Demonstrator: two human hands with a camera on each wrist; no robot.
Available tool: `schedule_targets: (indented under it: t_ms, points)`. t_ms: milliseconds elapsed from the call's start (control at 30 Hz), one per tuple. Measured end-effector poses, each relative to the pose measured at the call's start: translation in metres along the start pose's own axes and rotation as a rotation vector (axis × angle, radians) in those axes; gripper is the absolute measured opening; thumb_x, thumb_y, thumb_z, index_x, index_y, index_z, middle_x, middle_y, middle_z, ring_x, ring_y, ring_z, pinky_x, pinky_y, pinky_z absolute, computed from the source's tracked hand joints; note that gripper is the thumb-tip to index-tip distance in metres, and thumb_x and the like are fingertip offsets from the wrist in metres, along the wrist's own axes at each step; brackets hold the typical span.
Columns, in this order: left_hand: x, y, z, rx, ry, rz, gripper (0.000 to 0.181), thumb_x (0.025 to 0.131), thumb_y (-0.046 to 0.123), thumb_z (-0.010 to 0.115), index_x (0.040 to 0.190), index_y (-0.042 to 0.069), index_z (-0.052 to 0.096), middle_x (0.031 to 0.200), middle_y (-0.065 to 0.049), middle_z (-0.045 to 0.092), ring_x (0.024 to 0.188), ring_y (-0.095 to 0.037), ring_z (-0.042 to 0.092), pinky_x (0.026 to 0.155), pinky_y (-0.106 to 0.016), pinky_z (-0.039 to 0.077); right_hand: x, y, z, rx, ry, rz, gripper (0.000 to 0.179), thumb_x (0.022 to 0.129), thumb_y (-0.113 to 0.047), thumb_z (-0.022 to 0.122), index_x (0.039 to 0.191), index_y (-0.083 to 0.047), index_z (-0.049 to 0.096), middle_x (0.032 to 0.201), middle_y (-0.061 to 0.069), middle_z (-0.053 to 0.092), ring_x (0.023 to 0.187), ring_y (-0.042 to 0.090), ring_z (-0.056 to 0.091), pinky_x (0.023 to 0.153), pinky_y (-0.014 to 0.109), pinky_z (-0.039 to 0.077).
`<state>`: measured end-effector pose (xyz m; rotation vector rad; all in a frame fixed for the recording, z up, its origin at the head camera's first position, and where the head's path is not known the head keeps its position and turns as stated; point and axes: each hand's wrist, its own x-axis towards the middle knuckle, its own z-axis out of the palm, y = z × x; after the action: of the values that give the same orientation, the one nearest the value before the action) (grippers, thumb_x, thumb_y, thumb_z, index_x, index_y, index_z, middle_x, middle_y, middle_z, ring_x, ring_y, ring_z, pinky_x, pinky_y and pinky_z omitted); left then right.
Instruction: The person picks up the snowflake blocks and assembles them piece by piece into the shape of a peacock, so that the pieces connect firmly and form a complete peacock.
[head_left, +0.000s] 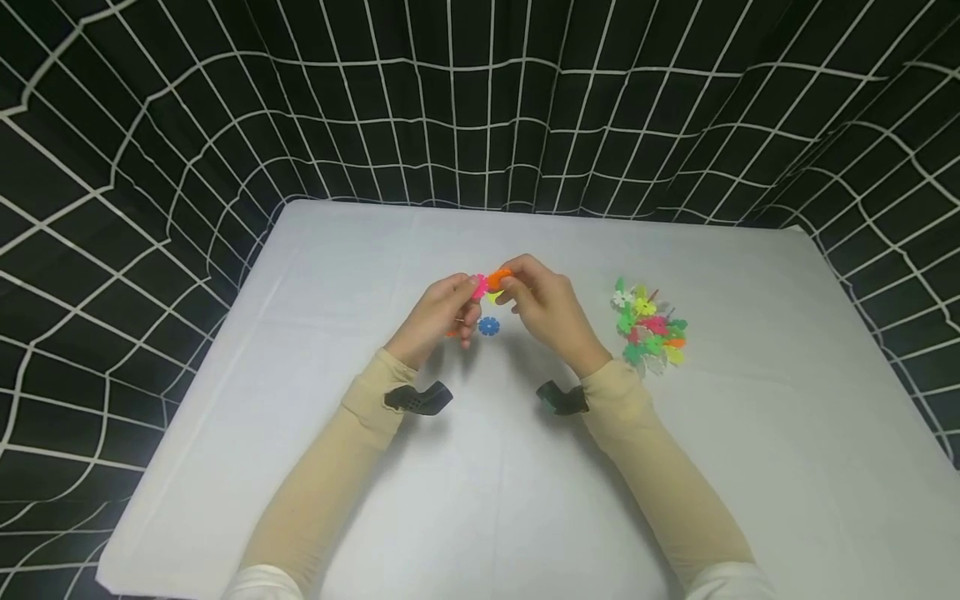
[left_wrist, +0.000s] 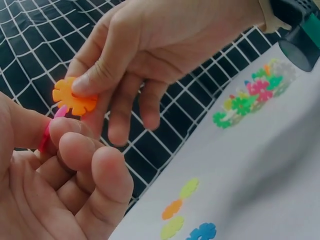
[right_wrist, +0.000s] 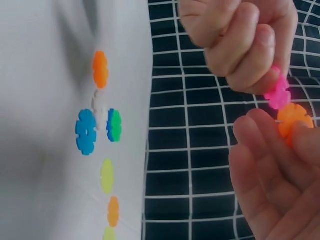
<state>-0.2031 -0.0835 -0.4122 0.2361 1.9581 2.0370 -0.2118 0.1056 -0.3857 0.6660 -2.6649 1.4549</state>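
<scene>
Over the middle of the table, my left hand (head_left: pixel 442 312) pinches a pink flower-shaped plastic disc (right_wrist: pixel 278 95) between thumb and forefinger. An orange disc (left_wrist: pixel 65 98) of the same kind, notched round its edge, is pinched by my right hand (head_left: pixel 545 304). The two discs meet edge to edge, set at an angle to each other, the pink one nearly edge-on in the left wrist view. Beneath the hands lie a blue disc (head_left: pixel 489 326), a yellow disc (right_wrist: pixel 107 176), a white disc (right_wrist: pixel 98 112) and a green disc (right_wrist: pixel 116 126), partly hidden by the hands in the head view.
To the right of my right hand is a loose pile of mixed-colour discs (head_left: pixel 652 329). A white cloth covers the table (head_left: pixel 360 267). Black netting or fabric with a white grid (head_left: pixel 480 100) stands behind the table and along both sides.
</scene>
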Motion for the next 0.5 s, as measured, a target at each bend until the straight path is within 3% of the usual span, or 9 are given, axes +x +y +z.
schedule_targets:
  t_ms: [233, 500]
  points:
    - [-0.0007, 0.0015, -0.0002, -0.003, 0.009, -0.006, 0.03, 0.109, 0.036, 0.044, 0.096, 0.009, 0.05, 0.065, 0.001, 0.047, 0.054, -0.014, 0.045, 0.05, -0.025, 0.047, -0.0001, 0.0046, 0.005, 0.072, -0.064, 0.05, 0.014, 0.104, -0.009, 0.053, 0.118, -0.004, 0.051, 0.107, 0.018, 0.076, 0.093, 0.035, 0.073, 0.081, 0.05, 0.061]
    - [-0.0005, 0.0023, 0.0013, 0.013, 0.006, -0.02, 0.031, 0.108, 0.032, 0.044, 0.097, 0.004, 0.05, 0.063, 0.001, 0.044, 0.052, -0.015, 0.046, 0.05, -0.024, 0.047, -0.0009, 0.0043, 0.0058, 0.036, -0.071, 0.047, 0.006, 0.102, -0.009, 0.059, 0.106, -0.005, 0.057, 0.1, 0.014, 0.077, 0.089, 0.026, 0.073, 0.077, 0.038, 0.061]
